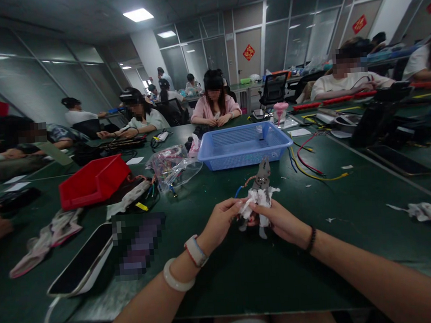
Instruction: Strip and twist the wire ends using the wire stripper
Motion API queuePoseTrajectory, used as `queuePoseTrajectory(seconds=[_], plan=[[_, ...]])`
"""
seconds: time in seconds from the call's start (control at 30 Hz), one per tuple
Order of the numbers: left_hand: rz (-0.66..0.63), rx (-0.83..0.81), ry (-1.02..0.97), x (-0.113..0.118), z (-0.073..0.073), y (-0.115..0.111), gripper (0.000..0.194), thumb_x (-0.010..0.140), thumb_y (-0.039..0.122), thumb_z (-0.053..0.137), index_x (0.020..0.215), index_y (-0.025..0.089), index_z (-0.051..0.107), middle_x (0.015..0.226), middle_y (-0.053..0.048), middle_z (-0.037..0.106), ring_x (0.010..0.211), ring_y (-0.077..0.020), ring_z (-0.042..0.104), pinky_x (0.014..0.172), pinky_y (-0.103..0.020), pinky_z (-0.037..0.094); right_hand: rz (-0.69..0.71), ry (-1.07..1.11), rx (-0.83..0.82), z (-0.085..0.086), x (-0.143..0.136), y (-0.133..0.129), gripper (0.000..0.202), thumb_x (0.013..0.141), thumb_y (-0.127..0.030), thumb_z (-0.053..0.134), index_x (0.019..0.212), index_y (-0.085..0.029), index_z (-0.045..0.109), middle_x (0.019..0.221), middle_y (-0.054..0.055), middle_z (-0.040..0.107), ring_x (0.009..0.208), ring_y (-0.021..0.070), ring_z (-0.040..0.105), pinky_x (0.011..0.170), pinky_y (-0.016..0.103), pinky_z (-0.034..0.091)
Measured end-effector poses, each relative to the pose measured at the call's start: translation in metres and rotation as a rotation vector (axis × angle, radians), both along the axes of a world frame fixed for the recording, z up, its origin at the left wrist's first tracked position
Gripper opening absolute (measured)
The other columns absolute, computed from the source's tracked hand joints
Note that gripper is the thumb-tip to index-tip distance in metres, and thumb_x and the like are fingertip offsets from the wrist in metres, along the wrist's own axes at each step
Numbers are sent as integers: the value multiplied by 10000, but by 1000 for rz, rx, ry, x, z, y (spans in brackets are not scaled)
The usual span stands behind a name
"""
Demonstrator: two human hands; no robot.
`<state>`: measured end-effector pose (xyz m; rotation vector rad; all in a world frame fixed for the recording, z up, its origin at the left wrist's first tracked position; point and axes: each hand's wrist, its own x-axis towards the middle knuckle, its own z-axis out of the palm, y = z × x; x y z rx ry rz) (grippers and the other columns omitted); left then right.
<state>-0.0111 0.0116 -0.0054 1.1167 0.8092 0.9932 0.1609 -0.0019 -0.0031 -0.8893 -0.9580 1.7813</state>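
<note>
Just in front of me, above the green table, is a pair of metal pliers (262, 174) with its jaws pointing away from me. White tissue (263, 197) is wrapped around its handles. My right hand (278, 218) is closed on the wrapped handles, with the thumb on top. My left hand (228, 214) pinches the tissue at the left side, its fingertips close to the right thumb. A thin wire with a blue end (239, 191) sticks out beyond my left fingertips. Which hand holds that wire is hidden.
A blue basket (245, 158) stands beyond the pliers. To the left are a red bin (95, 182), a plastic bag of wires (175, 169), gloves (51, 237) and a phone (82, 259). Loose wires (312, 169) and crumpled tissue (423, 212) lie right. People sit around the table.
</note>
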Motion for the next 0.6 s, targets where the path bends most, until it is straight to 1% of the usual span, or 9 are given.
queuePoseTrajectory(seconds=[0.1, 0.17, 0.2, 0.27, 0.33, 0.37, 0.43, 0.5, 0.6], plan=[[-14, -64, -87, -1, 4, -1, 327, 746, 375, 737, 954, 123, 733, 882, -73, 680, 787, -164, 591, 760, -288, 444, 16, 10, -2, 4, -1, -3, 330, 719, -325, 764, 973, -155, 641, 773, 18, 659, 646, 105, 638, 633, 239, 585], [-27, -112, -116, -3, 6, 0, 343, 764, 403, 713, 934, 106, 721, 850, -77, 674, 763, -168, 598, 738, -293, 458, 31, 9, 2, 6, -1, -4, 325, 718, -324, 764, 962, -150, 637, 768, 20, 661, 641, 106, 638, 633, 244, 583], [-17, -134, -126, -4, 6, 0, 358, 773, 420, 699, 938, 103, 711, 819, -71, 664, 733, -162, 594, 706, -287, 460, 36, 8, 4, 6, -1, -4, 318, 716, -324, 764, 949, -149, 637, 765, 21, 662, 640, 107, 639, 630, 243, 582], [43, -157, -139, -5, 6, 3, 372, 781, 430, 684, 987, 120, 686, 751, -28, 624, 643, -123, 559, 613, -246, 440, 41, 3, 9, 7, -1, -4, 306, 707, -333, 769, 908, -144, 635, 739, 20, 660, 626, 107, 638, 615, 239, 575], [108, -153, -118, -6, 5, 6, 373, 765, 402, 704, 1041, 157, 656, 714, 19, 575, 564, -79, 500, 528, -202, 385, 50, 4, 17, 7, -1, -5, 312, 695, -345, 776, 880, -140, 630, 719, 22, 661, 605, 105, 633, 601, 237, 568], [117, -148, -93, -6, 4, 7, 376, 751, 384, 720, 1049, 170, 639, 719, 30, 567, 550, -69, 487, 508, -192, 367, 59, 6, 24, 8, -1, -5, 321, 691, -352, 777, 878, -139, 627, 708, 22, 661, 592, 105, 630, 594, 239, 565], [90, -127, -32, -4, 2, 7, 371, 721, 362, 747, 1006, 166, 613, 764, 21, 587, 576, -76, 512, 522, -193, 383, 84, 11, 40, 9, 0, -5, 341, 694, -368, 772, 893, -136, 621, 688, 19, 657, 567, 105, 622, 579, 243, 558], [48, -84, 14, -2, 0, 5, 358, 693, 343, 770, 936, 157, 584, 805, 3, 609, 631, -99, 553, 579, -215, 425, 98, 12, 47, 10, 0, -6, 359, 697, -375, 767, 916, -135, 615, 686, 18, 656, 557, 104, 617, 565, 241, 551], [7, -21, 69, 2, 1, -2, 353, 693, 343, 769, 902, 167, 547, 789, -1, 620, 658, -118, 573, 623, -241, 446, 99, 2, 54, 9, 1, -6, 374, 699, -378, 765, 935, -137, 604, 671, 7, 647, 536, 97, 601, 540, 235, 538]])
